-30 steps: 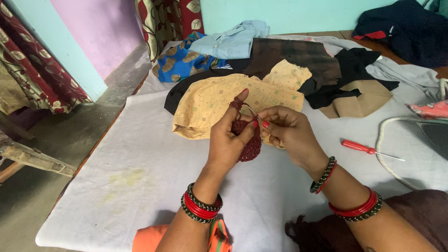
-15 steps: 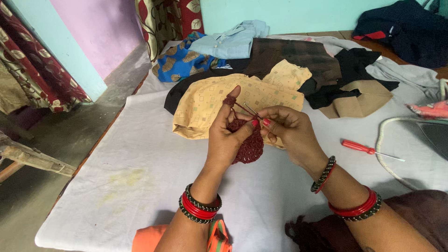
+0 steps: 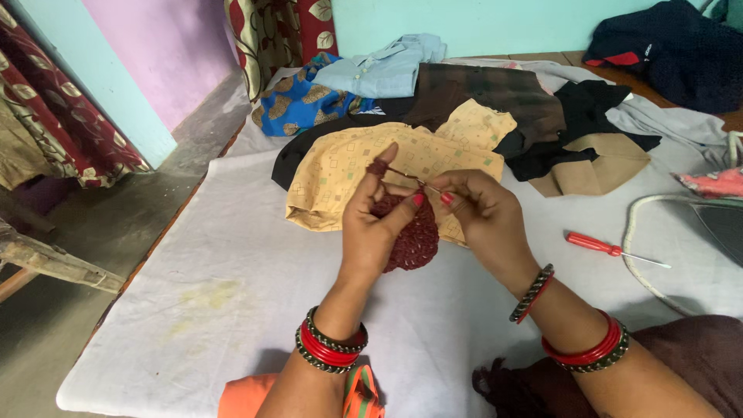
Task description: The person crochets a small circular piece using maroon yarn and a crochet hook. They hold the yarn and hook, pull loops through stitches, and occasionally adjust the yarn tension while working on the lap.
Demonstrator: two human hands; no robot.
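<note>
Now your left hand (image 3: 371, 224) has lifted slightly, yarn wound on its forefinger, clamping the maroon crochet piece (image 3: 410, 236); your right hand (image 3: 480, 213), pinching the hook (image 3: 414, 179), has drawn closer.

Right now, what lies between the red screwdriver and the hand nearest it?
Only bare white cloth separates the red screwdriver from the right hand, seen in the head view.

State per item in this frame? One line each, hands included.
left hand: gripping the maroon crochet piece, yarn looped over raised index finger
right hand: pinching the crochet hook, tip at the work's top edge
yellow cloth: lying loosely folded on the table
red screwdriver: lying flat, untouched
white sheet: spread over the table, faintly stained
clothes pile: heaped, crumpled
</note>
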